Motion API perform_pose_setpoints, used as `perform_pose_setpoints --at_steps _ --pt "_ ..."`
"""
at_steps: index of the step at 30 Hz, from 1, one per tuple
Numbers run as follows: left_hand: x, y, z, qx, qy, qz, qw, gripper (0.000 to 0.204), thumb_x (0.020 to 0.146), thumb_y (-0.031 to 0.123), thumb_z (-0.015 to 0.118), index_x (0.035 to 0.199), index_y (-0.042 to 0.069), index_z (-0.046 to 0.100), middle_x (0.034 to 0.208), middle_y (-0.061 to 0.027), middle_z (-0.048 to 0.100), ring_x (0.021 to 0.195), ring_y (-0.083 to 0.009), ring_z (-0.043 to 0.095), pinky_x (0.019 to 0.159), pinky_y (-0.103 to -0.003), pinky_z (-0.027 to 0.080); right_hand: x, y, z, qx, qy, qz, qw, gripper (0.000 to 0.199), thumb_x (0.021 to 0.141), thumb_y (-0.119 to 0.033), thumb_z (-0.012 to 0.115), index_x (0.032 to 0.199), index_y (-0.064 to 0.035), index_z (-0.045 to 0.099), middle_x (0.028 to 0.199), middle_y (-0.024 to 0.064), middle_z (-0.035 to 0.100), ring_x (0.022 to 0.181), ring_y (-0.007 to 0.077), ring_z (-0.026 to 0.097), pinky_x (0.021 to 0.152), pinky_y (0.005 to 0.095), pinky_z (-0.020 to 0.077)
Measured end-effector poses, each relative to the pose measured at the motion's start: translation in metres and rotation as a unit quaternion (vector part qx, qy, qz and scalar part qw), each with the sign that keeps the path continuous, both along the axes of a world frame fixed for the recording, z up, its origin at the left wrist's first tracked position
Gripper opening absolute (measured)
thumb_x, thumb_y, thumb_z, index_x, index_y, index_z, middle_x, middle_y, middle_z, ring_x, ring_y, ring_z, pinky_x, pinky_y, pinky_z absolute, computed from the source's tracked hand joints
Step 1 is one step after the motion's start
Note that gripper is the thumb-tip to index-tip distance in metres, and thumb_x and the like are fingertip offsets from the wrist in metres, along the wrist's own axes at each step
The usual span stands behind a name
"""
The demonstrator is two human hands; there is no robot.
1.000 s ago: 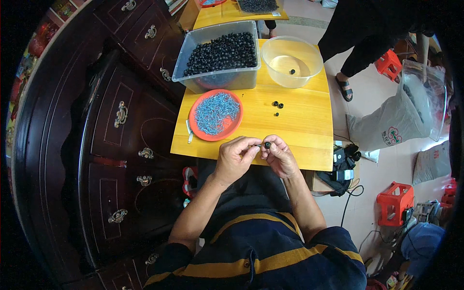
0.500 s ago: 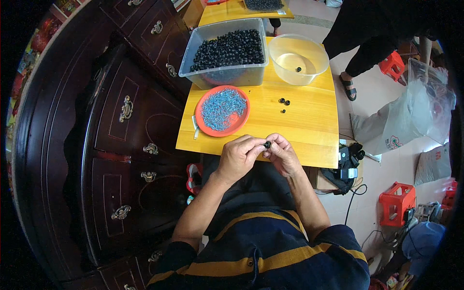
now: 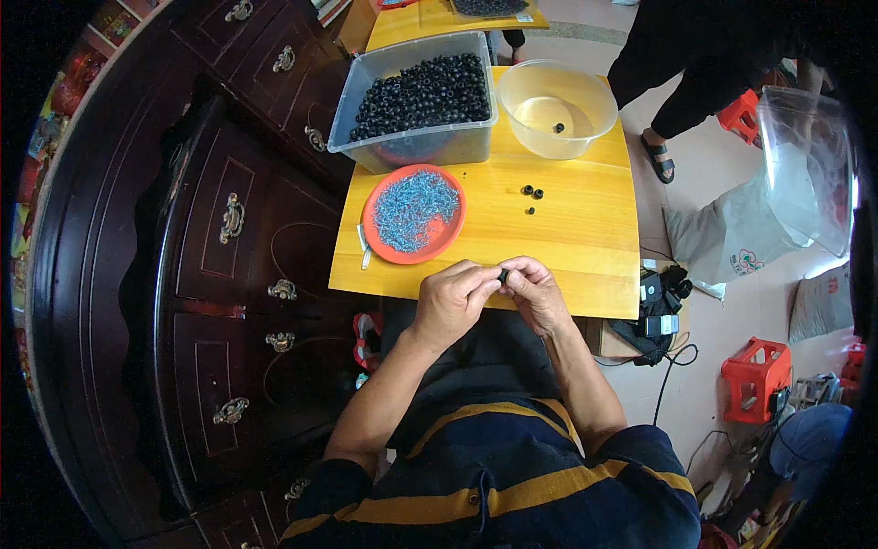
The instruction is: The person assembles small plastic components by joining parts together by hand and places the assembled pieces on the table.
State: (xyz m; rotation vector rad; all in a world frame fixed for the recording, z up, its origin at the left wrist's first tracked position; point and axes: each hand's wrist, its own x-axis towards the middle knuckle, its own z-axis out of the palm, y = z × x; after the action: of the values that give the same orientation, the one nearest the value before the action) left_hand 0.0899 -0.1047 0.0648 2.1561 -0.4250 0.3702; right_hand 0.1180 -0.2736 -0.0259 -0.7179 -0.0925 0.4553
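My left hand [image 3: 450,300] and my right hand [image 3: 535,295] meet at the near edge of the yellow table [image 3: 585,247]. Between their fingertips is a small round black part [image 3: 503,275], mostly covered by the fingers, and both hands pinch it. Just beyond my left hand lies a red plate [image 3: 448,243] spread with many small bluish, shiny pieces [image 3: 412,206], too fine to name. Farther up the table, a few loose black parts [image 3: 532,192] lie on the wood, one smaller than the others.
A clear bin [image 3: 366,157] heaped with black parts stands at the back, beside a round clear tub [image 3: 585,137] with one black part inside. Dark drawers [image 3: 247,247] line the left. At right, a person in dark trousers [image 3: 690,69] holds a clear bag; a red stool [image 3: 754,380] stands lower.
The black part has become more covered by my fingertips. Both hands stay together in nearly the same place; the whole view has shifted slightly.
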Motion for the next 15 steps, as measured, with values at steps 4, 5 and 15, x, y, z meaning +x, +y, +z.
perform_pose_setpoints --at_steps 4,5,15 --pt "0.002 -0.002 -0.001 -0.022 0.039 -0.003 0.999 0.017 0.081 0.002 0.075 0.097 0.000 0.071 0.081 -0.0102 0.068 0.071 -0.0226 0.068 0.064 -0.031 0.053 0.000 -0.001 0.004 0.008 0.025 -0.007 1.000 0.019 0.093 -0.016 0.072 0.108 -0.0043 0.070 0.098 0.0040 0.071 0.084 0.0111 0.064 0.079 0.0261 0.0547" --pt "0.002 -0.002 -0.001 -0.022 0.040 -0.003 0.999 0.017 0.081 0.002 0.075 0.097 0.000 0.071 0.081 -0.0102 0.068 0.071 -0.0226 0.068 0.064 -0.031 0.053 0.002 -0.002 0.003 0.009 0.026 -0.007 1.000 0.019 0.093 -0.016 0.072 0.108 -0.0043 0.070 0.098 0.0040 0.071 0.084 0.0111 0.064 0.079 0.0261 0.0547" --pt "0.007 0.001 0.011 -0.077 0.152 -0.118 0.978 0.041 0.079 0.000 0.078 0.118 0.010 0.072 0.076 -0.0022 0.059 0.061 -0.0109 0.056 0.057 -0.027 0.047 0.022 -0.022 0.017 0.001 -0.068 0.117 0.991 0.044 0.083 -0.024 0.083 0.113 -0.0103 0.054 0.085 -0.0032 0.066 0.071 0.0057 0.054 0.065 0.0197 0.0405"
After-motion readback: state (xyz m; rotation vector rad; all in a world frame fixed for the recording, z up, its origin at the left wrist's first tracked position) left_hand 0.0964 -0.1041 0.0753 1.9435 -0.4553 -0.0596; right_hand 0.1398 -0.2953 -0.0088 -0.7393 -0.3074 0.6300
